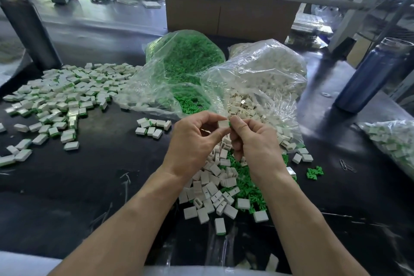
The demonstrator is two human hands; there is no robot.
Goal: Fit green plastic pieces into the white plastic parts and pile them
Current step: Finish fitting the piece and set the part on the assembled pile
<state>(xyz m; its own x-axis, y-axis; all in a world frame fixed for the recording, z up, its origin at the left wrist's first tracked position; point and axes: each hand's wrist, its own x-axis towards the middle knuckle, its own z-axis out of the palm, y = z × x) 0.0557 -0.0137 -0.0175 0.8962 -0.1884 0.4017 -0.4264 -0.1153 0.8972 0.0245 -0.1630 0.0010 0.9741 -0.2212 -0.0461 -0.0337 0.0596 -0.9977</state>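
A small white part (222, 123) sat pinched between the fingers (215, 116) of both hands, a green piece (229, 123) showing at its right end, right against the right thumb tip. Directly below the fingers, loose white parts (210, 188) and green pieces (246, 186) lay jumbled together on the desk. Far to the left of the fingers spread the pile of fitted parts (67, 92), white with green edges, lying flat and scattered.

A black table (89, 186) is covered with fitted white-and-green pieces (62, 94), loose white parts (208, 188), green pieces (314, 172), two clear bags (257, 74), and a blue bottle (367, 76).
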